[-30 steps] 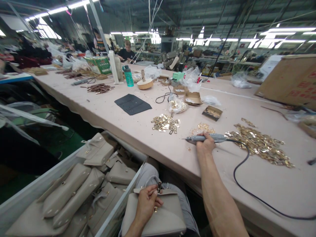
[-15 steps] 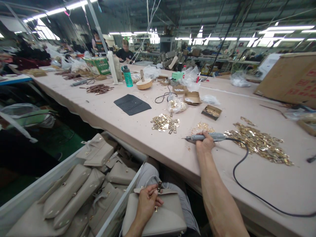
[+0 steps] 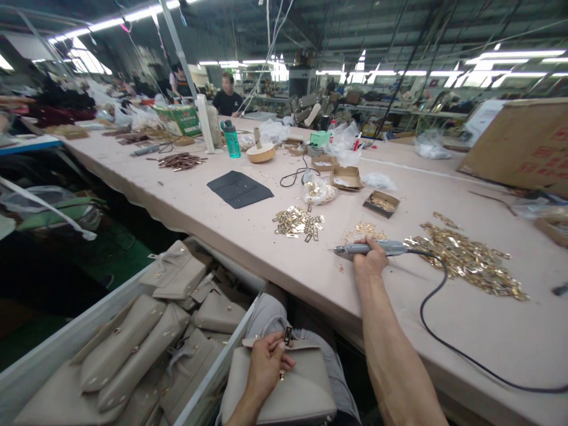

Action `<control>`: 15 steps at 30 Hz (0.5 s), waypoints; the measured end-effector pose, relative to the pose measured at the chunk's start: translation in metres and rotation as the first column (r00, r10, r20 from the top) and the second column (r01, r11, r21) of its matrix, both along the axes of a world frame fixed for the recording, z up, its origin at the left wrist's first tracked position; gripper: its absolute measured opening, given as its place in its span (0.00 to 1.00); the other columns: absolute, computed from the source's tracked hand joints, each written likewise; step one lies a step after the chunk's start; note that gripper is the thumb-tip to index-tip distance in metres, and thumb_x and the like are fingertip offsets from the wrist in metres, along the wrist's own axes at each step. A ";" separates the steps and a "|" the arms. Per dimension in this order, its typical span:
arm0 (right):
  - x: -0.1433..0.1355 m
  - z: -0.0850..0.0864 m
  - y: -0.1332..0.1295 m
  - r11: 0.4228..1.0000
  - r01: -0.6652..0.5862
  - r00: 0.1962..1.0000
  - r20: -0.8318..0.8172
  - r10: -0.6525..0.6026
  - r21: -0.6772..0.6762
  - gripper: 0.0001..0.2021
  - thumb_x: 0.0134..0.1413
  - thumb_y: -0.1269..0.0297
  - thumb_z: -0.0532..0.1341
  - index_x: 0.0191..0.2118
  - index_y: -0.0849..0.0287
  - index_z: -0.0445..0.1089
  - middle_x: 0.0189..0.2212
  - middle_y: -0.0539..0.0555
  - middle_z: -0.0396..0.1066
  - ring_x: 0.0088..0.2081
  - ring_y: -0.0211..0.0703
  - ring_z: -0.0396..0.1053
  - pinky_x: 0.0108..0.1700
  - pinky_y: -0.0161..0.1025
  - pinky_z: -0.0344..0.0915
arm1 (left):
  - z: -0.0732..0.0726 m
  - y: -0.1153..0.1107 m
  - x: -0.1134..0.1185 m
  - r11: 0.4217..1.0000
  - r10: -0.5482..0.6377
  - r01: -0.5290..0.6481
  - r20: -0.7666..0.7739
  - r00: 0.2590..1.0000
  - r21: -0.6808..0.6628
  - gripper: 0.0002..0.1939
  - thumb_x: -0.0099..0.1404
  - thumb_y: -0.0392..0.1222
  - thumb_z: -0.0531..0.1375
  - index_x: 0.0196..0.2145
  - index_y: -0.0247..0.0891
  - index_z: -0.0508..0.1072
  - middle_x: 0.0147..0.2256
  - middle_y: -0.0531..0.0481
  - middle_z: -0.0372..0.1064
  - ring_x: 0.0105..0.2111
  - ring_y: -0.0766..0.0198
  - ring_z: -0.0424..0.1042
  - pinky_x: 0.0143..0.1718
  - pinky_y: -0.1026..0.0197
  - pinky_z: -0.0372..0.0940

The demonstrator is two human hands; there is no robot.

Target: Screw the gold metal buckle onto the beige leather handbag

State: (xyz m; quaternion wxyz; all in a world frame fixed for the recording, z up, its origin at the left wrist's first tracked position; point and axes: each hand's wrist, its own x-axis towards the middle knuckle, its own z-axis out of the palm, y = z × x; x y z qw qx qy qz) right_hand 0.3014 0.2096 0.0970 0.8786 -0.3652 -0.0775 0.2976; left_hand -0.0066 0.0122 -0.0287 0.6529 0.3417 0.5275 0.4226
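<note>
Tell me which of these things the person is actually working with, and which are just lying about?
In use: right hand grips the corded tool; left hand holds the beige bag by its clasp; gold fittings beside the tool.

Lying about: black sheet, teal bottle, wooden bowl, cardboard box.

Bright overhead tube light, warped edges

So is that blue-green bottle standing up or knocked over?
Standing up. The bottle sits upright on the table, cap on top.
</note>
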 end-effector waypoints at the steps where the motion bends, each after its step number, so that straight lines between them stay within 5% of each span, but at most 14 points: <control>1: -0.001 0.003 -0.003 1.000 -0.004 1.000 -0.005 0.004 0.019 0.20 0.44 0.74 0.72 0.32 0.56 0.57 0.27 0.40 0.61 0.22 0.31 0.62 0.27 0.34 0.72 | -0.001 0.000 0.000 1.000 0.003 -0.003 0.003 1.000 -0.001 0.28 0.53 0.55 0.69 0.43 0.29 0.77 0.35 0.37 0.80 0.20 0.59 0.77 0.19 0.63 0.70; 11: -0.035 0.043 -0.088 0.934 -0.275 0.961 0.060 0.268 0.229 0.16 0.41 0.78 0.69 0.35 0.58 0.65 0.29 0.44 0.61 0.27 0.31 0.63 0.34 0.32 0.71 | 0.005 -0.003 0.002 1.000 0.001 -0.001 0.045 0.999 0.000 0.21 0.58 0.47 0.68 0.44 0.27 0.76 0.35 0.37 0.81 0.21 0.60 0.79 0.21 0.64 0.73; 15: -0.077 0.046 -0.134 0.929 -0.344 0.937 0.114 0.330 0.135 0.15 0.41 0.77 0.70 0.34 0.59 0.67 0.28 0.45 0.60 0.27 0.32 0.62 0.34 0.33 0.69 | 0.003 -0.003 0.003 0.998 0.013 -0.010 0.053 0.998 -0.055 0.17 0.61 0.42 0.67 0.44 0.26 0.76 0.37 0.35 0.81 0.23 0.59 0.81 0.23 0.64 0.74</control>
